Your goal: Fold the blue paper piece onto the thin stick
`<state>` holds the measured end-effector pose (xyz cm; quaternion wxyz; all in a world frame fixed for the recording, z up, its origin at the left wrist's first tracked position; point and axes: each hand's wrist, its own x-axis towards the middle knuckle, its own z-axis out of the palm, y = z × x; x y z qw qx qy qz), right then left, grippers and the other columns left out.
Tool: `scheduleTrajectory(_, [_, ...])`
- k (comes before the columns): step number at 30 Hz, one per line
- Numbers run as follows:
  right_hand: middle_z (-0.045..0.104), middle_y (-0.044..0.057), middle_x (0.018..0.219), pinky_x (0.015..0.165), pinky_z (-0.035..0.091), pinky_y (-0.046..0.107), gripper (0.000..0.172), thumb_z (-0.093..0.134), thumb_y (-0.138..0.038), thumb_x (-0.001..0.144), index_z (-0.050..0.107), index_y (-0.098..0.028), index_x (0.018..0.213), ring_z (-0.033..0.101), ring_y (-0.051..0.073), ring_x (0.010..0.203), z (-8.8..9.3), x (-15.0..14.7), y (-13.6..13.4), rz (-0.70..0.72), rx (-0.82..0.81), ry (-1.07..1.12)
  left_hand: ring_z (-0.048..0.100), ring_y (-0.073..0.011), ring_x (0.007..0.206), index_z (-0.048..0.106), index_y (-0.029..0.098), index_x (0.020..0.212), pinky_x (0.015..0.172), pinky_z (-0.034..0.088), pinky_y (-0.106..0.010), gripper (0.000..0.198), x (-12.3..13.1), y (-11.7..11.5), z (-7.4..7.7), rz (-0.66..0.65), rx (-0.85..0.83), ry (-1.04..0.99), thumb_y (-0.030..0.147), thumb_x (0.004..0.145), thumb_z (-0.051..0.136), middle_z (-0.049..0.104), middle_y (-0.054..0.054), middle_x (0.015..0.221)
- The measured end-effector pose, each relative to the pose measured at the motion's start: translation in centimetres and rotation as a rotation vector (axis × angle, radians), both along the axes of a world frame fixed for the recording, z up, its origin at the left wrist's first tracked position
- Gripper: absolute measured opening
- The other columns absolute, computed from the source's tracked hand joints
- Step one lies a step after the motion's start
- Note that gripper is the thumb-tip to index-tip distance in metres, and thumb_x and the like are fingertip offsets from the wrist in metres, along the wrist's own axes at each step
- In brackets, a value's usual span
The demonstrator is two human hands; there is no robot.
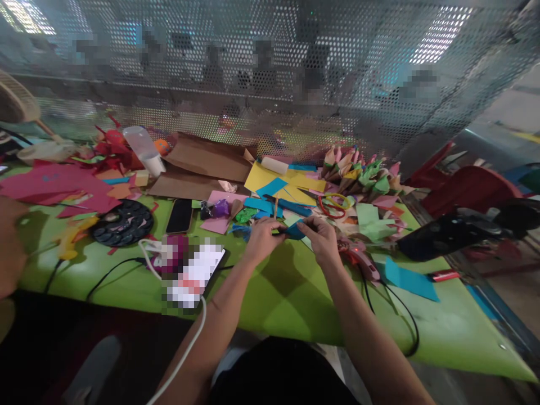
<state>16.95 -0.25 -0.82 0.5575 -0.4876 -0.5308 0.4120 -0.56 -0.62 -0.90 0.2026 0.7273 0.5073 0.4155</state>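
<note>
A small folded piece of blue paper is held just above the green tabletop. My left hand pinches its left end, with the fingertips partly hidden. At the other end, the thumb and fingers of my right hand are closed on it. Blue paper strips and a yellow sheet lie just beyond my hands. Scissors with red and yellow handles rest beside them. To the right of my right hand is a pink glue gun with a cord.
Left of my arms lie a phone with a lit screen, a dark phone, a round black tray and a yellow glue gun. Paper cones stand behind. A black bottle and blue sheet are right.
</note>
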Motion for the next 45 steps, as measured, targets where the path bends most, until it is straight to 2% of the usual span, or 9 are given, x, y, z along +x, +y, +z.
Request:
scheduleTrajectory(13, [0.056,-0.002,0.063,0.057,0.036,0.028,0.037,0.079,-0.055,0.068,0.065,-0.021,0.071,0.045,0.014,0.061,0.13,-0.21,-0.12,-0.006,0.021,0.019,0.069,-0.0225,0.093,0.078,0.021,0.08,0.088,0.053,-0.035,0.016,0.01,-0.09,0.18,0.003,-0.024,0.001,0.008,0.073,0.083,0.078,-0.003,0.084])
scheduleTrajectory(19, [0.063,0.001,0.07,0.062,0.042,0.029,0.043,0.078,-0.062,0.068,0.068,-0.021,0.078,0.052,0.016,0.067,0.28,-0.26,-0.1,-0.018,0.027,0.032,0.07,-0.0213,0.093,0.079,0.021,0.081,0.087,0.053,-0.033,0.017,-0.09,0.1,0.3,0.01,-0.028,-0.031,0.007,0.073,0.083,0.079,-0.003,0.085])
scheduleTrajectory(24, [0.06,-0.001,0.063,0.057,0.039,0.029,0.045,0.082,-0.062,0.064,0.065,-0.021,0.069,0.048,0.014,0.061,0.3,-0.13,0.0,-0.025,0.013,0.012,0.07,-0.0208,0.091,0.078,0.022,0.081,0.087,0.053,-0.034,0.015,-0.19,0.16,0.17,0.02,-0.008,-0.044,0.009,0.074,0.082,0.078,-0.003,0.084])
scheduleTrajectory(29, [0.06,0.0,0.064,0.059,0.041,0.029,0.043,0.082,-0.06,0.065,0.065,-0.021,0.07,0.05,0.015,0.062,0.16,-0.03,0.1,-0.022,0.021,0.008,0.07,-0.0215,0.092,0.078,0.021,0.08,0.087,0.052,-0.034,0.015,-0.06,-0.03,0.3,0.019,-0.015,-0.043,0.009,0.074,0.083,0.078,-0.003,0.084])
scheduleTrajectory(38, [0.065,0.001,0.073,0.064,0.045,0.03,0.041,0.075,-0.06,0.07,0.07,-0.021,0.082,0.054,0.017,0.07,0.49,-0.36,-0.15,-0.022,0.028,0.029,0.07,-0.0204,0.09,0.078,0.02,0.082,0.086,0.053,-0.032,0.014,-0.28,0.1,0.26,0.041,-0.046,-0.112,0.008,0.076,0.08,0.078,-0.003,0.084])
scheduleTrajectory(45, [0.058,-0.001,0.062,0.056,0.038,0.028,0.043,0.08,-0.061,0.065,0.064,-0.021,0.07,0.047,0.014,0.06,0.52,-0.22,-0.17,-0.014,0.008,0.01,0.07,-0.0214,0.092,0.079,0.021,0.082,0.088,0.054,-0.034,0.008,-0.34,0.17,0.13,0.048,-0.051,-0.147,0.015,0.077,0.082,0.078,-0.003,0.086])
